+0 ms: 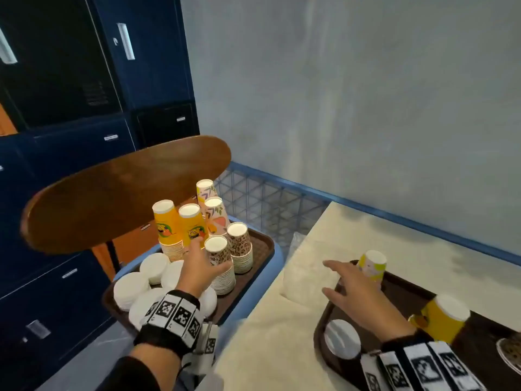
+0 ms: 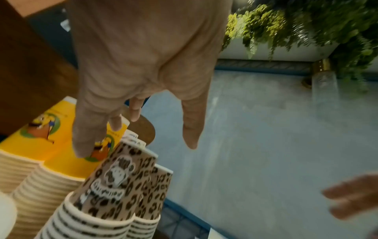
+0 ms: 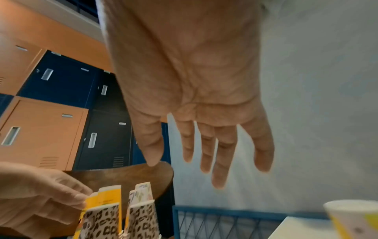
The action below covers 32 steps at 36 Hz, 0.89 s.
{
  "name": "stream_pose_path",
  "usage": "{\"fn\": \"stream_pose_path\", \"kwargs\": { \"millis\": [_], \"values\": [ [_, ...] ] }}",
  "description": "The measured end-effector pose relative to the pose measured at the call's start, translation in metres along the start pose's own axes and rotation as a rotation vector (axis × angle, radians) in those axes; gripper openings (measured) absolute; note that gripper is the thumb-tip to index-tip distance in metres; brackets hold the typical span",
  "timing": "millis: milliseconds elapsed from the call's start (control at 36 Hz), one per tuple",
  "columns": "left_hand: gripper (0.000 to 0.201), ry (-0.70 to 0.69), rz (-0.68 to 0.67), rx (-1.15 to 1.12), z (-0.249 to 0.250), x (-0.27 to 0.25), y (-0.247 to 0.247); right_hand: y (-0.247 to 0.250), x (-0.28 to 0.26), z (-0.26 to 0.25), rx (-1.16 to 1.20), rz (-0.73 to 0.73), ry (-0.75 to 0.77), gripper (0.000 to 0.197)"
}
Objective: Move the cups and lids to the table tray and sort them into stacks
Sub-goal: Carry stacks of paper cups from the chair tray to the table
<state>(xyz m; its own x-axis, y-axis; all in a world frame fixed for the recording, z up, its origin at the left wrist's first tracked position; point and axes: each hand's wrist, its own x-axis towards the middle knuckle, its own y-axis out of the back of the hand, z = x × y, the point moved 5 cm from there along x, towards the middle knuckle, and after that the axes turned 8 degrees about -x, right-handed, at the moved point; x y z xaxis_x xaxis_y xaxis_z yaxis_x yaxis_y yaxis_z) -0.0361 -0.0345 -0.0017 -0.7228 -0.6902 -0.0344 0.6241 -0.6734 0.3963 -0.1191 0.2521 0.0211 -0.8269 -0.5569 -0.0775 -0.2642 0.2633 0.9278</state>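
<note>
A brown tray (image 1: 262, 249) on a blue chair seat holds upside-down cup stacks: two yellow (image 1: 191, 224), two floral (image 1: 215, 213) and two leopard-print (image 1: 218, 263). White lid stacks (image 1: 131, 287) sit at its near side. My left hand (image 1: 207, 249) reaches in with straight fingers (image 2: 81, 145) in front of a yellow stack (image 2: 61, 155), its thumb above the near leopard stack (image 2: 114, 182), gripping nothing. My right hand (image 1: 328, 276) hovers spread and empty over the table tray (image 1: 324, 314), beside a yellow-and-white cup (image 1: 372, 265). That tray also carries a lid (image 1: 342, 338) and a yellow cup (image 1: 442, 317).
The wooden chair back (image 1: 124, 190) curves behind the cup stacks. A cream table (image 1: 282, 334) bears the right tray, with a blue wire fence (image 1: 270, 198) and grey wall behind. Blue and orange lockers (image 1: 70, 136) stand at the left. A leopard cup (image 1: 510, 355) shows at the right edge.
</note>
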Motion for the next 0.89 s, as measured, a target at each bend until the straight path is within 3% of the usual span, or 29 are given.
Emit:
{"fn": "stream_pose_path", "kwargs": {
  "millis": [139, 278, 500, 611, 750, 889],
  "values": [
    [0.088, -0.028, -0.097, -0.049, -0.031, 0.033, -0.013, -0.039, 0.064, -0.053, 0.097, -0.019, 0.033, 0.06],
    [0.083, -0.023, -0.083, -0.061, -0.046, 0.053, -0.012, -0.074, 0.116, -0.085, 0.222, -0.025, -0.012, 0.071],
    [0.084, 0.004, -0.162, -0.093, -0.068, 0.076, -0.02, -0.112, 0.174, -0.102, 0.43, 0.035, -0.124, 0.087],
    [0.078, -0.006, -0.208, -0.125, -0.078, 0.08, -0.027, -0.132, 0.197, -0.102, 0.559, 0.028, -0.078, 0.096],
    [0.078, 0.042, -0.266, -0.168, -0.096, 0.088, -0.034, -0.145, 0.21, -0.101, 0.579, -0.021, -0.059, 0.076],
    [0.078, 0.095, -0.313, -0.172, -0.102, 0.093, -0.038, -0.154, 0.216, -0.092, 0.598, 0.011, -0.134, 0.075]
  ]
}}
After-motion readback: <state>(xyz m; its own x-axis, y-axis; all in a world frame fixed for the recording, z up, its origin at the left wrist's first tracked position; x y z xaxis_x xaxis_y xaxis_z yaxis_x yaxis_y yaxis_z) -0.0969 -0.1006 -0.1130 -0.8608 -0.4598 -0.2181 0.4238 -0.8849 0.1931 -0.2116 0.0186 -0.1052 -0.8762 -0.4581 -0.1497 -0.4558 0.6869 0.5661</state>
